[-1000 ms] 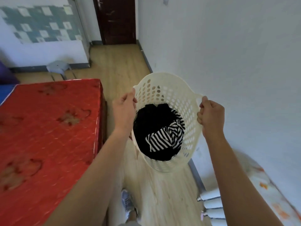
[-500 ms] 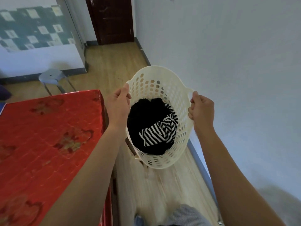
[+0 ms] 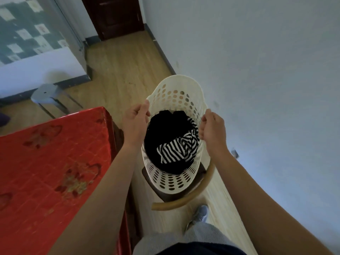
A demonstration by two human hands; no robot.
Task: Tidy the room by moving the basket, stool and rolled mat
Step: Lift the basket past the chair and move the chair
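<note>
A cream perforated laundry basket [image 3: 176, 92] hangs in front of me, held at its rim on both sides. My left hand [image 3: 135, 124] grips the left rim and my right hand [image 3: 213, 128] grips the right rim. Black clothes and a black-and-white striped garment [image 3: 176, 149] lie inside it. The basket is just above a dark wooden chair [image 3: 184, 200] with a curved tan backrest; I cannot tell whether it touches the seat. A grey stool [image 3: 47, 93] stands on the floor at the far left. No rolled mat is in view.
A bed with a red patterned cover [image 3: 55, 162] fills the left side, close to the chair. A white wall [image 3: 257, 89] runs along the right. Wooden floor [image 3: 125, 67] leads to a dark door [image 3: 114, 13] at the back. My foot [image 3: 199, 216] is behind the chair.
I have walked forward along the bed with the basket in both hands. A chair has come into view beneath the basket, and the stool is nearer.
</note>
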